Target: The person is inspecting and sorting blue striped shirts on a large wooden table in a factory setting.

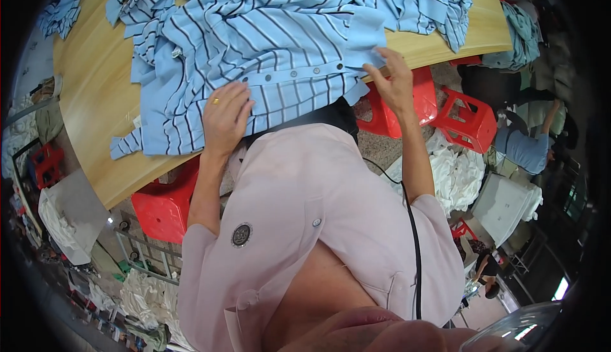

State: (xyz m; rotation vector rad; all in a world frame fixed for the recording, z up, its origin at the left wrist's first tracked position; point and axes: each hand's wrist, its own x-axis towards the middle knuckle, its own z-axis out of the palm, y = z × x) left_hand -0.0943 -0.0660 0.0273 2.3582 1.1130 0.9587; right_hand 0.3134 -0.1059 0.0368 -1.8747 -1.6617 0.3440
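A light blue knit garment with dark and white stripes (280,40) lies spread on the table in front of me. Its plain blue band carries several dark buttons (293,73) in a row near my body. My left hand (225,115), with a ring on one finger, rests on the cloth at the left end of that row, fingers stretched out flat. At the plain blue edge on the right, my right hand (393,82) has thumb and fingers apart, the tips touching the cloth or just beside it; a firm hold does not show.
More blue striped garments (420,2) are heaped across the far side of the wooden table (89,97). Red plastic stools stand by its near edge, one on the left (167,205) and others at right (468,119). White cloth (452,170) is piled at right. A black cable (414,244) hangs beside my right arm.
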